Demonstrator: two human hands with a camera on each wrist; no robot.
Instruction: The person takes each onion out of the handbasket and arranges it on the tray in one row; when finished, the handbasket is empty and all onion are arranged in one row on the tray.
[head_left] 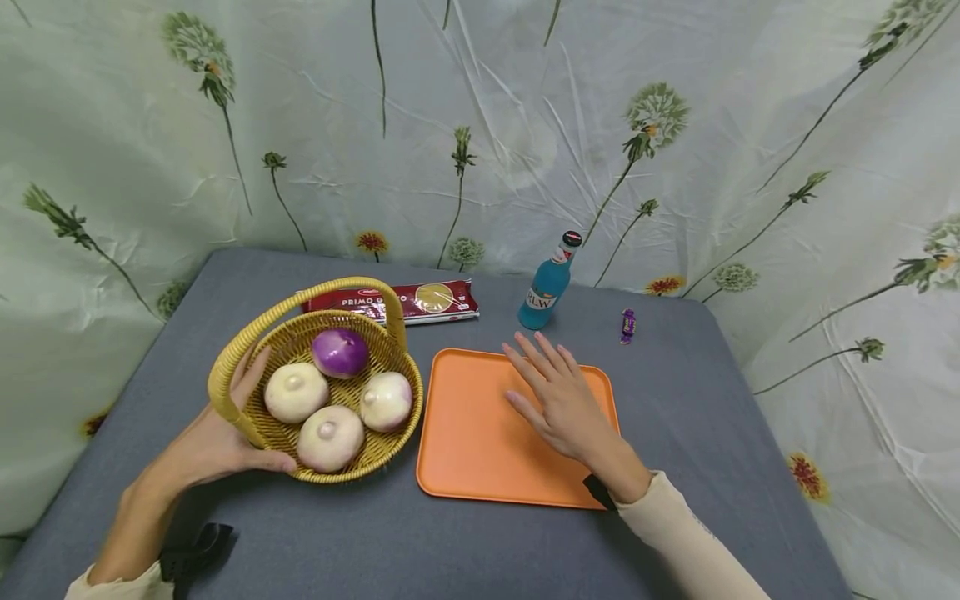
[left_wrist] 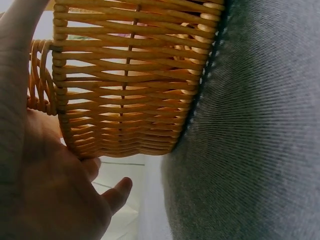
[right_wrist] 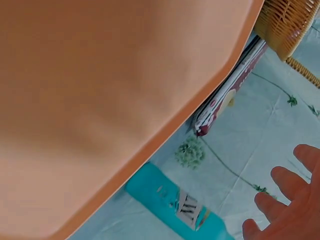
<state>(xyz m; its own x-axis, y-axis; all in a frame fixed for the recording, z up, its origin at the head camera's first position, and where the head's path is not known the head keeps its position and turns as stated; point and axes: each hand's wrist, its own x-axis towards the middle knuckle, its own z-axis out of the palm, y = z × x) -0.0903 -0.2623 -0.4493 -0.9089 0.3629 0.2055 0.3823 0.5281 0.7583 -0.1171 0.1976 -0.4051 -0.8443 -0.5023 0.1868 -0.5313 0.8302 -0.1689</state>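
Note:
A yellow wicker basket [head_left: 408, 433] with an arched handle stands on the left part of the table. In it lie one purple onion [head_left: 341, 352] and three pale onions [head_left: 331, 438]. My left hand [head_left: 213, 442] grips the basket's left side, thumb along the near rim, other fingers by the handle's base. In the left wrist view, fingers [left_wrist: 89, 167] meet the woven rim and one finger sticks out free. My right hand [head_left: 562, 408], fingers spread and holding nothing, is over an orange tray [head_left: 480, 467]. The right wrist view shows its fingertips apart from everything.
Behind the basket lies a red packet of pasta [head_left: 442, 302], partly hidden by the handle. A blue bottle [head_left: 546, 287] stands beyond the tray, with a small purple wrapped candy [head_left: 627, 326] to its right. A floral curtain [head_left: 510, 125] hangs along the table's back.

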